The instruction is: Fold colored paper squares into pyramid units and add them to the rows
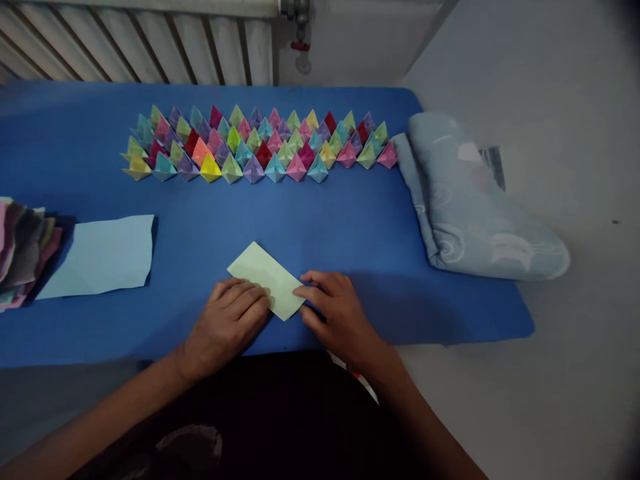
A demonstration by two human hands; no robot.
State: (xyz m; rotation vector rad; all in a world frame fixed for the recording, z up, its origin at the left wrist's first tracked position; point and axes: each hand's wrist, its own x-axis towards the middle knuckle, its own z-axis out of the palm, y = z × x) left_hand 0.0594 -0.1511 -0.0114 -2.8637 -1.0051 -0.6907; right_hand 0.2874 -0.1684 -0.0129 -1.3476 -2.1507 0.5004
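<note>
A pale green sheet of paper (265, 270), folded into a rectangle, lies slantwise near the front edge of the blue table. My left hand (227, 323) has its fingers pressed together on the paper's lower left edge, thumb hidden. At the right corner, my right hand (337, 310) holds the paper between thumb and fingers, the fingers bent and slightly spread. Beyond both hands stand several rows of small folded paper boats (255, 150) in many colours.
On the left lie a light blue paper sheet (113, 253) and a stack of coloured papers (25, 247). A folded grey-blue blanket (475, 207) rests at the table's right end. Behind the blue table (200, 217) is a radiator (150, 40) with a red-handled valve (300, 45).
</note>
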